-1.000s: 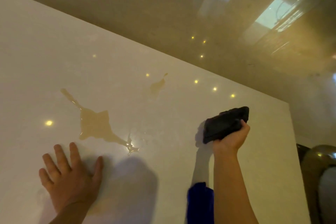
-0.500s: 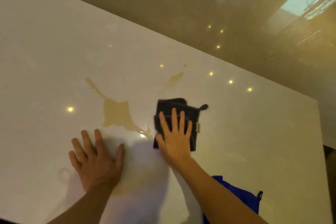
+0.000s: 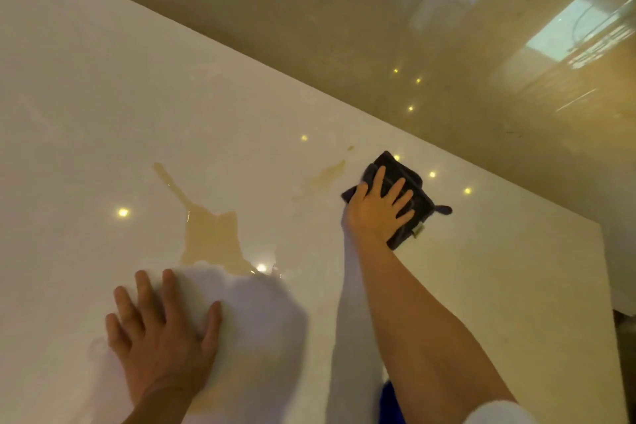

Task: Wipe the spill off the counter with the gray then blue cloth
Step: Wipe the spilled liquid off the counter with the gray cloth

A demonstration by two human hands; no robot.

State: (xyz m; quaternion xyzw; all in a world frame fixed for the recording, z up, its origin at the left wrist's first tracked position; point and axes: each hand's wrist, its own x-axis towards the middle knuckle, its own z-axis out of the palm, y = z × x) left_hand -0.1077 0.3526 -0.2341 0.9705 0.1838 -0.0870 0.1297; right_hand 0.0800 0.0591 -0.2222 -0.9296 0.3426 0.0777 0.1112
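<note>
A tan spill (image 3: pixel 210 234) spreads over the white counter (image 3: pixel 103 113), with a thin streak running up-left. A smaller tan splash (image 3: pixel 327 175) lies farther back. My right hand (image 3: pixel 378 210) presses flat on the folded gray cloth (image 3: pixel 413 182), just right of the small splash. My left hand (image 3: pixel 161 330) rests flat on the counter below the big spill, fingers spread, holding nothing. A bit of the blue cloth (image 3: pixel 389 403) shows at the bottom edge, mostly hidden behind my right forearm.
The counter's far edge (image 3: pixel 344 107) runs diagonally from upper left to right, with glossy beige floor (image 3: pixel 378 10) beyond. The counter's right edge (image 3: pixel 605 286) drops off near the frame's right side. Small ceiling-light reflections dot the surface.
My right hand brought the gray cloth down onto the counter beside the big spill, then slid it up and right next to the small splash. My left hand stayed flat.
</note>
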